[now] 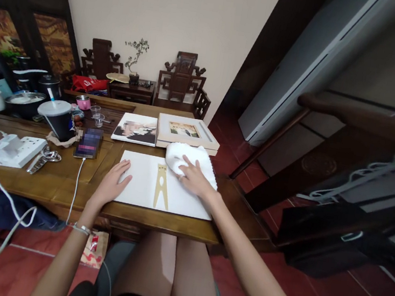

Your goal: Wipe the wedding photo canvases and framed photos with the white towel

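A large white album [147,185] with a gold strip down its middle lies on the wooden table [66,183] in front of me. My left hand [112,182] rests flat on its left edge, fingers stretched out. My right hand [195,177] presses a white cloth [184,158] onto the album's upper right part, fingers lying over the cloth.
Behind the album lie a photo print [136,129] and a framed picture box [187,133]. To the left are a phone [88,143] on a cable, a dark cup with a lid [57,117], scissors [45,157] and a white power strip [19,148]. Carved chairs stand at the wall.
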`<state>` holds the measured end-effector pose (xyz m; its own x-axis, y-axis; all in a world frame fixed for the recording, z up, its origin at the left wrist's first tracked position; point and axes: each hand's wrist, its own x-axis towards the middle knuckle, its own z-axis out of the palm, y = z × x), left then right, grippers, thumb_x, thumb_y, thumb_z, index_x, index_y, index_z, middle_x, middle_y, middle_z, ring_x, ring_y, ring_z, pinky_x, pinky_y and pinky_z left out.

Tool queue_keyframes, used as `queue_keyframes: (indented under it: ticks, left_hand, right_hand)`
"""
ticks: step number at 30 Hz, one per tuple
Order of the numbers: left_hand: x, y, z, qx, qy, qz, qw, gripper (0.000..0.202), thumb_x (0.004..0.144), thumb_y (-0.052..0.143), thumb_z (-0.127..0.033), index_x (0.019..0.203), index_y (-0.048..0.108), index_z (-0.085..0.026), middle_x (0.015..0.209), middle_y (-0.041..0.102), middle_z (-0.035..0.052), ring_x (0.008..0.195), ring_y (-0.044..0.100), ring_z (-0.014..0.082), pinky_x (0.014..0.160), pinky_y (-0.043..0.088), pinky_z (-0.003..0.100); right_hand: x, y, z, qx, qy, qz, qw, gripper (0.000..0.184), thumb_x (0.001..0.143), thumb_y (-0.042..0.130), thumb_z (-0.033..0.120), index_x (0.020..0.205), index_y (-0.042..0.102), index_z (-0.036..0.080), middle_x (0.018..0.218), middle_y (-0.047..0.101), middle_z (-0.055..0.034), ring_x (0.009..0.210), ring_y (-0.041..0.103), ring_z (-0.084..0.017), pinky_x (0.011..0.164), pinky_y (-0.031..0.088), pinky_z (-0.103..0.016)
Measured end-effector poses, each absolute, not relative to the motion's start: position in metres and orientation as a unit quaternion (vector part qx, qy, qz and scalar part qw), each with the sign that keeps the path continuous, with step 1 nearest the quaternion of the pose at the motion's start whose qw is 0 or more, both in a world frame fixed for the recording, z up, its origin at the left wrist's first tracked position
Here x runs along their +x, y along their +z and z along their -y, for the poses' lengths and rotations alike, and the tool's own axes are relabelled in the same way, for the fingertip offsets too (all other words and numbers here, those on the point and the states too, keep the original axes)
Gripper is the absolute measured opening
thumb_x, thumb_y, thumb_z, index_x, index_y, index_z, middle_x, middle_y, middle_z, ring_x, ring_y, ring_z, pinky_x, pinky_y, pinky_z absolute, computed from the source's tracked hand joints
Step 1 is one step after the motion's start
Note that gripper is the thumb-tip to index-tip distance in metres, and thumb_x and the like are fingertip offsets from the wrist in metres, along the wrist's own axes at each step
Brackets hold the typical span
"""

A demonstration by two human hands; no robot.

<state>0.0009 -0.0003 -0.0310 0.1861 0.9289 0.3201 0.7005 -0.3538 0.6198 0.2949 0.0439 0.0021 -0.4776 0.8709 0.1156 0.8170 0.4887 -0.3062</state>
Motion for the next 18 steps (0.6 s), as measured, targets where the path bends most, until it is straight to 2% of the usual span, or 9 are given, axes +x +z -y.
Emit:
queue_keyframes:
  ticks: [2,3,8,11,14,16,18]
  left_hand:
    - [0.001,-0.031,0.000,0.751,0.336,-0.543,0.170,0.049,0.089,0.046,-0.041,0.129,0.055,-0.013,0.142,0.049,0.0140,0.135,0.041,0.0242,0.114,0.029,0.044]
    - [0.001,-0.032,0.000,0.751,0.336,-0.543,0.169,0.049,0.089,0.046,-0.041,0.129,0.055,-0.013,0.142,0.049,0.0139,0.135,0.041,0.0241,0.115,0.029,0.044]
    - [0.001,-0.034,-0.001,0.752,0.332,-0.544,0.166,0.051,0.090,0.045,-0.041,0.129,0.055,-0.011,0.144,0.047,0.0149,0.136,0.040,0.0244,0.115,0.028,0.044]
    - [0.001,-0.035,-0.002,0.753,0.331,-0.543,0.166,0.051,0.090,0.045,-0.042,0.129,0.055,-0.011,0.144,0.047,0.0151,0.137,0.039,0.0251,0.115,0.028,0.044]
    - [0.001,-0.034,-0.002,0.754,0.331,-0.543,0.165,0.052,0.089,0.045,-0.042,0.129,0.055,-0.010,0.143,0.048,0.0158,0.136,0.040,0.0254,0.115,0.028,0.044]
    - [0.001,-0.034,-0.001,0.755,0.330,-0.543,0.163,0.052,0.090,0.045,-0.042,0.130,0.055,-0.010,0.143,0.048,0.0157,0.136,0.040,0.0251,0.115,0.028,0.044]
    - [0.001,-0.033,-0.001,0.757,0.327,-0.542,0.162,0.052,0.090,0.045,-0.041,0.130,0.054,-0.010,0.143,0.048,0.0155,0.136,0.040,0.0247,0.115,0.028,0.044]
  right_hand:
    - [0.291,0.001,-0.019,-0.501,0.093,0.852,0.119,0.025,0.082,0.042,0.009,0.095,0.063,0.013,0.150,0.037,-0.0139,0.144,0.012,-0.036,0.108,0.011,-0.070]
    - [0.290,0.003,-0.002,-0.501,0.093,0.853,0.109,0.024,0.081,0.042,0.008,0.092,0.063,0.013,0.152,0.033,-0.0127,0.145,0.009,-0.035,0.108,0.011,-0.070]
    - [0.304,0.031,0.091,-0.474,0.167,0.864,0.042,0.031,0.076,0.040,0.002,0.090,0.063,0.016,0.153,0.034,-0.0075,0.145,0.012,-0.031,0.113,0.014,-0.062]
    - [0.320,0.054,0.120,-0.450,0.228,0.864,-0.005,0.036,0.072,0.041,0.001,0.093,0.064,0.019,0.146,0.045,-0.0075,0.141,0.027,-0.029,0.111,0.028,-0.053]
    - [0.331,0.067,0.113,-0.469,0.250,0.847,-0.020,0.031,0.073,0.042,0.004,0.090,0.063,0.019,0.112,0.066,-0.0112,0.113,0.057,-0.027,0.095,0.045,-0.042]
    - [0.329,0.068,0.091,-0.500,0.237,0.833,0.002,0.022,0.079,0.042,0.010,0.085,0.062,0.019,0.089,0.066,-0.0093,0.092,0.062,-0.024,0.085,0.049,-0.038]
    - [0.318,0.064,0.062,-0.528,0.212,0.821,0.031,0.020,0.085,0.040,0.016,0.083,0.060,0.017,0.084,0.064,-0.0094,0.088,0.061,-0.024,0.082,0.048,-0.037]
